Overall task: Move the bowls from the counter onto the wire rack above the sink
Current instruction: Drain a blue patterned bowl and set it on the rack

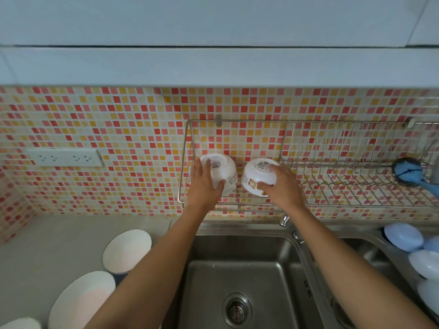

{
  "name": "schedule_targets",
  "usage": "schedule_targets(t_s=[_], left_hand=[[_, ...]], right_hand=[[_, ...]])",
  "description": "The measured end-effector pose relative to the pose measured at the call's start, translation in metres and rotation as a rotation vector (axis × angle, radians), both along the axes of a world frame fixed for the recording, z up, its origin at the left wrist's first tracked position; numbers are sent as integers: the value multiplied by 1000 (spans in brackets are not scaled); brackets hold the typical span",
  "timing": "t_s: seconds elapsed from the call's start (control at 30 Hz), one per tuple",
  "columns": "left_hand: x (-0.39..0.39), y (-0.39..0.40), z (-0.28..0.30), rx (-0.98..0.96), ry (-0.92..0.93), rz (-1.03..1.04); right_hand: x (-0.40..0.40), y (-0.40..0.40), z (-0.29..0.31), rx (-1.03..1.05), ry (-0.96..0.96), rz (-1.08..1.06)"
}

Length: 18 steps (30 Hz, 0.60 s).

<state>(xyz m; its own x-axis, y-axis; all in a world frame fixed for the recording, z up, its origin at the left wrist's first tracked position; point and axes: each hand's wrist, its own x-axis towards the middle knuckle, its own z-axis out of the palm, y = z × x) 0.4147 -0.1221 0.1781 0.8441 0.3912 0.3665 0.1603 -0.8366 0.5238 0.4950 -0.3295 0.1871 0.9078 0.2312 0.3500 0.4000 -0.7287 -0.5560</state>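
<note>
Two white bowls, inverted, at the left end of the wall-mounted wire rack (332, 203). The left hand (204, 184) lies spread over the plain glossy bowl (222, 170); the right hand (282, 186) clasps the cartoon-printed bowl (255, 176) just beside it. Whether either bowl rests fully on the wires cannot be told. The right section of the rack holds a blue brush (409, 174). Below, the brushed-steel sink (237, 269) has a round strainer drain. White round plates (127, 250) lie on the grey counter (47, 245) along its left edge.
</note>
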Motion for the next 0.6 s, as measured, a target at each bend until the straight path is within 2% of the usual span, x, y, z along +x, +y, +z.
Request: schedule_targets(t_s=[0.1, 0.23, 0.33, 0.43, 0.53, 0.6], left_hand=[[-26, -4, 0, 48, -37, -63], [-76, 4, -2, 69, -119, -88], [-117, 20, -6, 22, -161, 32], [-160, 44, -18, -35, -172, 152], [-204, 77, -37, -62, -132, 276], [-236, 103, -54, -74, -111, 342]], right_hand=[[-5, 2, 5, 27, -24, -3], [-36, 20, 7, 272, -28, 38], [-81, 50, 1, 406, -68, 134], [-132, 86, -11, 466, -49, 320], [-178, 125, -30, 430, -42, 458], [-206, 152, -42, 388, 52, 555]])
